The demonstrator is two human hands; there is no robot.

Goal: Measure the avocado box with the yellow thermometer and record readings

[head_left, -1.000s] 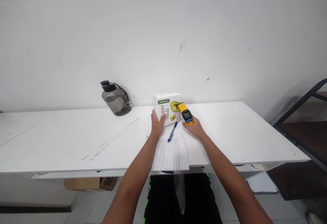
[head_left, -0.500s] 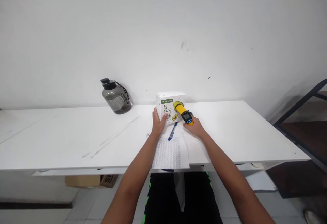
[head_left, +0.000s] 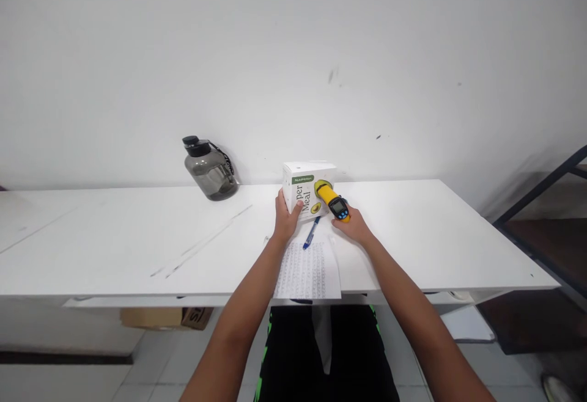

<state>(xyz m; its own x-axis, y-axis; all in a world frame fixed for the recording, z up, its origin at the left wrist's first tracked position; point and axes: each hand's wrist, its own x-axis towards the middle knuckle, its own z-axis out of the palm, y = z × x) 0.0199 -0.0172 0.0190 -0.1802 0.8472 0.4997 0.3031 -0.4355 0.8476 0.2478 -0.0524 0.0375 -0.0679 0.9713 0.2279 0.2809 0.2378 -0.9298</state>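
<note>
My left hand (head_left: 286, 217) grips the left side of a white meal box (head_left: 309, 171), thumb across its printed front. The box stands upright and shows a green label and avocado pictures. In my right hand (head_left: 352, 223) is a yellow and black infrared thermometer (head_left: 334, 201), its nose pointed at the box front and its small screen facing me. Whether the nose touches the box I cannot tell. Below the box a blue pen (head_left: 312, 234) lies across the top of a printed paper sheet (head_left: 308, 270).
A grey translucent water bottle (head_left: 211, 173) with a black cap stands at the back left, near the wall. The white table (head_left: 114, 237) ends in a front edge close to my body. Under it sits a cardboard box (head_left: 156, 317). A dark metal-framed rack (head_left: 545, 188) is at the right.
The view has shifted slightly. Both hands keep their hold on the box and the thermometer, with no clear movement between them.
</note>
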